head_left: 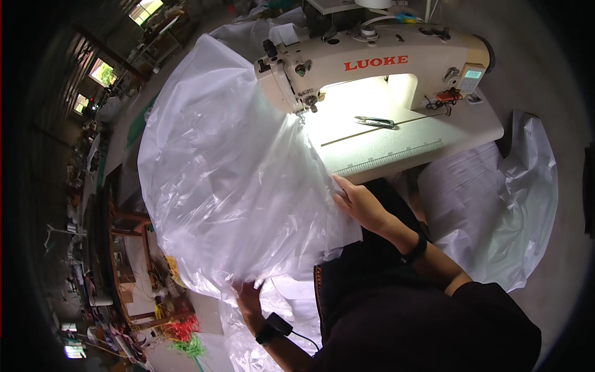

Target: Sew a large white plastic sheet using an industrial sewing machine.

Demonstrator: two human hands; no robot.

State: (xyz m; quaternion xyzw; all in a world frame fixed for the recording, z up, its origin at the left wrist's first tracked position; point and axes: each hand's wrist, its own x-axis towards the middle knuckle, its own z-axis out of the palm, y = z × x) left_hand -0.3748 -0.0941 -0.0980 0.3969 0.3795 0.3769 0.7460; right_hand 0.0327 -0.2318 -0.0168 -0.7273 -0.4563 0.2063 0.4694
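A large, crinkled white plastic sheet (pixel 217 167) is spread over the left part of the sewing machine's table and hangs down in front. Its upper right part runs to the needle area of the cream sewing machine (pixel 378 59). My right hand (pixel 362 208) pinches the sheet's right edge close to the table's front edge. Lower down, my left hand (pixel 249 299) grips the sheet near its bottom left, its fingertips partly hidden in the folds. A pair of thread snips (pixel 375 122) lies on the lit table right of the needle.
More white sheeting (pixel 496 211) hangs at the right of the table. On the left stands a wooden frame (pixel 130 229), with red strands (pixel 181 328) and green strands (pixel 189 345) near its foot. A small control panel (pixel 472 74) with a lit display sits on the machine's right end.
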